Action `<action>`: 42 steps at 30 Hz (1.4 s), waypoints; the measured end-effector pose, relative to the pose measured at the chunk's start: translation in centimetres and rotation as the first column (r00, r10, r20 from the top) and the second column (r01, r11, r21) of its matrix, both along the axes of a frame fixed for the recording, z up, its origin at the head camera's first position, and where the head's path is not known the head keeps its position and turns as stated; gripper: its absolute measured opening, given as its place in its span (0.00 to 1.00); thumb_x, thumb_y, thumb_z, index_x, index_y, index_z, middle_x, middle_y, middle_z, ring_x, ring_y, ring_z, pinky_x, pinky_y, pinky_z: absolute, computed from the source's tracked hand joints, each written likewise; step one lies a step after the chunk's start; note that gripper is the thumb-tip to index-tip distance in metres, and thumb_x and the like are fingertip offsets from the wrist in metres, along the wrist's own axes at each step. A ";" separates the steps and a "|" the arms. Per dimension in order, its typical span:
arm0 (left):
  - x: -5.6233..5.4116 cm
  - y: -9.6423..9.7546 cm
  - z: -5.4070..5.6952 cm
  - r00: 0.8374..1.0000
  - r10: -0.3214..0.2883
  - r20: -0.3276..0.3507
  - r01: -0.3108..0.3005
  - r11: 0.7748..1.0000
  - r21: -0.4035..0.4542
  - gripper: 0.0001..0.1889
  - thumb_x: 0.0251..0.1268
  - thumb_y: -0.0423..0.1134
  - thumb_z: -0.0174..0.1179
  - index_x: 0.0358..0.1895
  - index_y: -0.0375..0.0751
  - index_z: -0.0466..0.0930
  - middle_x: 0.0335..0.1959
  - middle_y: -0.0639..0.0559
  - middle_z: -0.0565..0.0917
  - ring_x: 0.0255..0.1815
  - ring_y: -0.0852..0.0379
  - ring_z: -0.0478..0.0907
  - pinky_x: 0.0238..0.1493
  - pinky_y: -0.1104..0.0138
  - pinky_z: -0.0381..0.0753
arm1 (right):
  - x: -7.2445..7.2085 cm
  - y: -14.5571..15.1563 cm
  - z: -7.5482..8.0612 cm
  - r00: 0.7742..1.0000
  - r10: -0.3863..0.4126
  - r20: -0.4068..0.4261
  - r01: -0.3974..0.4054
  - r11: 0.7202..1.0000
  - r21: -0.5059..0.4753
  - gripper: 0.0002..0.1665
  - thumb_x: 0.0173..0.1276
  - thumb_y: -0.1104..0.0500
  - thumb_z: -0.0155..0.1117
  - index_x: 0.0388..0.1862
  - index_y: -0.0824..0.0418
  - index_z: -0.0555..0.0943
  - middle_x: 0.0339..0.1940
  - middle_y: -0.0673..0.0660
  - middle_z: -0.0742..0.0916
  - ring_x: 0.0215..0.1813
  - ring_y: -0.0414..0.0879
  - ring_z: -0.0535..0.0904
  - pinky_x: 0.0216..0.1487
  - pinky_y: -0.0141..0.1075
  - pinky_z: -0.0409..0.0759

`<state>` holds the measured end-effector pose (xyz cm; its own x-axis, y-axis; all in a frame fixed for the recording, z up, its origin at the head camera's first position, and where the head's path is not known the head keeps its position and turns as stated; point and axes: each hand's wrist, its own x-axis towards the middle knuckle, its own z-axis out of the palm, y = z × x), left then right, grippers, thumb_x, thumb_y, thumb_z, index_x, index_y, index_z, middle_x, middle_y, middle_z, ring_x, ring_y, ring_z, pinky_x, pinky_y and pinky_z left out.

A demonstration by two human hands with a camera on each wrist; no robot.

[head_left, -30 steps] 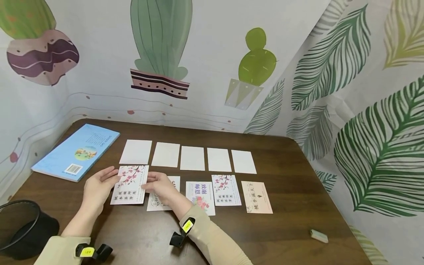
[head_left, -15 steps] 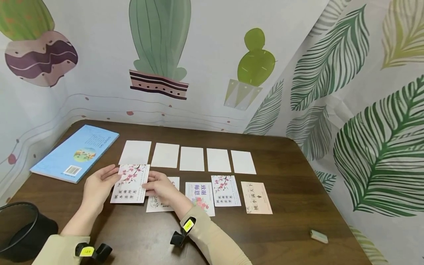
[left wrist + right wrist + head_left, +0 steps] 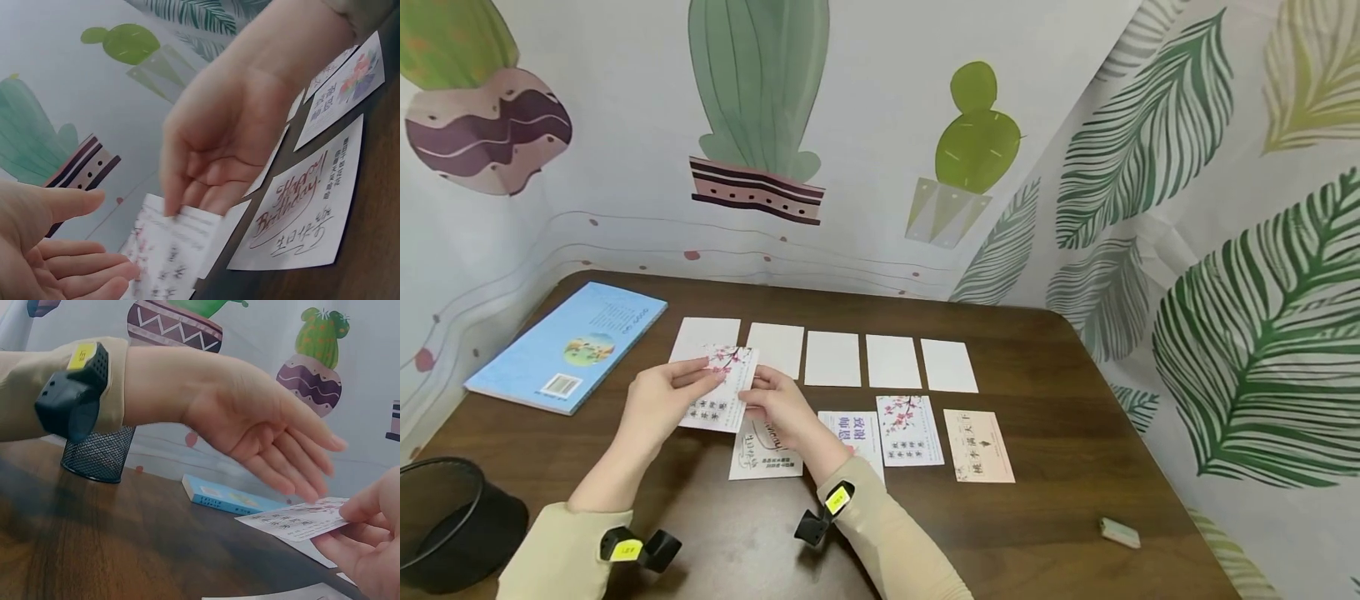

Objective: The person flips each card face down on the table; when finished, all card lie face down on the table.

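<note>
One white card [image 3: 724, 400], with pink blossoms [image 3: 730, 358] above dark lettering [image 3: 707, 411], is pinched by the right hand [image 3: 784, 411] over the table [image 3: 1037, 533], partly hidden by the left hand [image 3: 658, 400], whose extended fingers perhaps touch it.

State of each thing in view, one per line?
Held blossom card: printed side up, raised
Right hand: pinching that card
Left hand: fingers loosely extended, not gripping
Birthday card: lying printed side up
Three other printed cards: lying printed side up
Five white cards: flat, blank side up
Blue book: closed, flat
Black mesh holder: upright
Pale block: lying flat
</note>
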<state>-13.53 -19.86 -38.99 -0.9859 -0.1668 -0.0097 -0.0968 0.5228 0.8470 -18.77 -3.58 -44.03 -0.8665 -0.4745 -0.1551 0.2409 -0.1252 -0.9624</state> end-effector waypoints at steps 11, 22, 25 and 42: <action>0.0 0.3 0.1 0.999 0.038 0.005 -0.038 0.999 0.011 0.34 0.61 0.58 0.64 0.59 0.31 0.79 0.61 0.33 0.77 0.67 0.39 0.70 0.55 0.55 0.74 | 0.2 -0.5 0.2 0.998 0.043 -0.035 -0.047 0.994 -0.103 0.29 0.67 0.73 0.56 0.68 0.70 0.70 0.60 0.69 0.80 0.48 0.42 0.81 0.56 0.43 0.83; 0.0 0.5 0.4 1.000 0.008 -0.006 -0.008 1.000 0.005 0.29 0.61 0.53 0.67 0.56 0.32 0.81 0.61 0.34 0.77 0.66 0.37 0.70 0.54 0.55 0.74 | 0.8 -0.6 0.4 0.992 0.083 -0.092 -0.090 0.993 -0.080 0.32 0.66 0.72 0.58 0.69 0.66 0.68 0.53 0.54 0.79 0.49 0.39 0.80 0.57 0.41 0.82; 0.0 0.4 0.1 1.000 -0.001 -0.012 0.002 1.000 0.014 0.28 0.62 0.52 0.66 0.57 0.31 0.80 0.60 0.34 0.77 0.66 0.37 0.70 0.57 0.51 0.73 | 0.9 -0.7 0.3 0.988 0.095 -0.121 -0.103 0.992 -0.069 0.32 0.65 0.72 0.59 0.69 0.66 0.67 0.53 0.53 0.79 0.50 0.41 0.79 0.56 0.40 0.83; -0.1 -0.6 0.3 1.000 -0.022 0.010 0.022 0.998 0.067 0.28 0.75 0.50 0.49 0.59 0.24 0.76 0.54 0.31 0.80 0.42 0.60 0.76 0.40 0.74 0.78 | 0.5 -0.2 0.2 0.988 0.057 -0.146 -0.069 0.995 -0.079 0.28 0.66 0.71 0.61 0.66 0.66 0.72 0.52 0.54 0.82 0.49 0.38 0.80 0.55 0.33 0.81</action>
<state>-13.67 -20.50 -38.68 -0.9891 -0.1437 -0.0308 -0.0953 0.4675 0.8789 -18.28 -3.82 -43.80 -0.8448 -0.5350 0.0107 0.1114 -0.1953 -0.9744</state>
